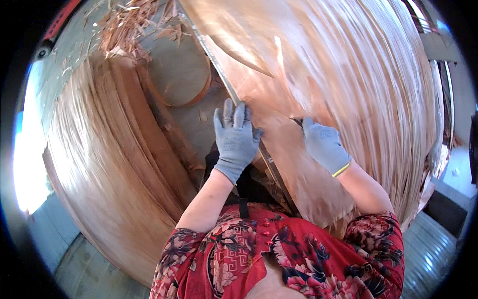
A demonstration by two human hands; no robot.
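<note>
My left hand [233, 142], in a grey glove, lies flat with its fingers stretched out over the metal-trimmed edge [228, 83] of the work surface. The thumb rests by a thin sheet of wood veneer [279, 144]. To the right, my right hand [322, 144], also gloved, is closed around a small dark knife [297, 121], most of which the fingers hide. Its tip meets the veneer where a torn, pointed strip [284, 82] stands up. A curved split in the veneer runs just beyond that strip.
A tall stack of brown veneer sheets [119, 134] stands on the left. Beyond it, a heap of veneer scraps [129, 25] lies on the grey floor, with a curled strip [191, 102] nearer me. Rippled veneer sheets [378, 99] spread across the right side.
</note>
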